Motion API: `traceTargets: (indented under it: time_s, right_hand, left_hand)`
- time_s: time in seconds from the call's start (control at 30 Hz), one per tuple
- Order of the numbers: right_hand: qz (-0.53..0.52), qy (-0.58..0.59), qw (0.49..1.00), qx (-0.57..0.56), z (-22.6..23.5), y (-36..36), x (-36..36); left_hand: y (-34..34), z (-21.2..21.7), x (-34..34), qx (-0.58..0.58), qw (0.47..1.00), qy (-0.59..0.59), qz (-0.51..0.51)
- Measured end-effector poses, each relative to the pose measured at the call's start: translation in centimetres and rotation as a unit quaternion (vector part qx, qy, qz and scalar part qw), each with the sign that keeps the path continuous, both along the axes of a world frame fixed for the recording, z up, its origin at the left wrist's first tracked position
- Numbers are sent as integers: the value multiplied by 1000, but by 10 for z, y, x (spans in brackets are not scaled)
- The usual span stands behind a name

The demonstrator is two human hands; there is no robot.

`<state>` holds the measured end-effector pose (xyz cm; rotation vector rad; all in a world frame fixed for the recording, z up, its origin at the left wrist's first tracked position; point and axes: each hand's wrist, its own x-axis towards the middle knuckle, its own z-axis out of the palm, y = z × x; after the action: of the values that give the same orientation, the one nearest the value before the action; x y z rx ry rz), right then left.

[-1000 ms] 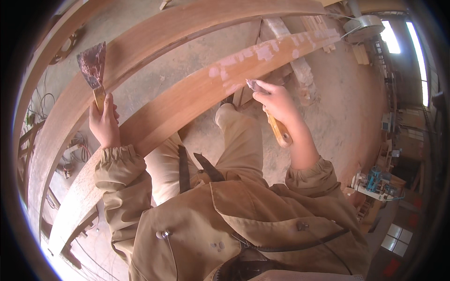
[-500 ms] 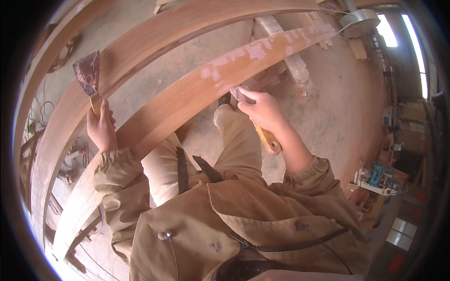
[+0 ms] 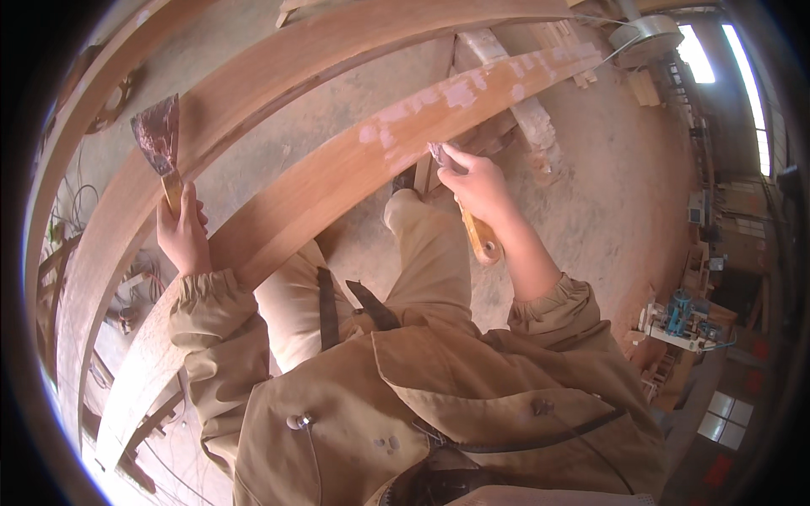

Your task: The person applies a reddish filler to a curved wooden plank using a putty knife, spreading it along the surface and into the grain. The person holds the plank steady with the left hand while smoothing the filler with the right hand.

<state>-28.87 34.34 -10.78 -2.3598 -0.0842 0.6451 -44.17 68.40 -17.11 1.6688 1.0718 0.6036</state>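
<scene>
My left hand [image 3: 185, 230] is closed round the wooden handle of a wide putty knife [image 3: 157, 135], held blade up with pinkish filler smeared over its blade. In my right hand [image 3: 477, 190] is a second putty knife [image 3: 481, 241]; its wooden handle points down toward me, and its filler-coated blade is mostly covered by my fingers. That blade's tip is at the near edge of a long wooden board [image 3: 312, 187]. Pale pink filler patches [image 3: 460, 93] cover the board's right part, with smears close to my right hand.
Another long board [image 3: 278, 67] lies beyond, parallel to the nearer one. A whitish timber support [image 3: 533, 126] crosses under the boards at the right. A round metal drum [image 3: 645, 38] stands at the far right, and a machine with blue parts [image 3: 679, 314] is at the right.
My right hand has shifted slightly up and to the right along the board's near edge with its putty knife. My left hand has hardly moved.
</scene>
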Motion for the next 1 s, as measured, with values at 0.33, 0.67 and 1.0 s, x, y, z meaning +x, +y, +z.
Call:
traceTargets:
  time_s: [0.33,0.67,1.0]
  right_hand:
    - [30,54,998,-28,13,3,11]
    - [36,107,994,-7,27,14,3]
    - [-42,-31,998,41,5,-21,45]
  left_hand:
    - [-1,0,0,-15,1000,-21,1]
    - [-2,0,3,-13,1000,-13,2]
    - [-4,3,2,0,1000,-5,11]
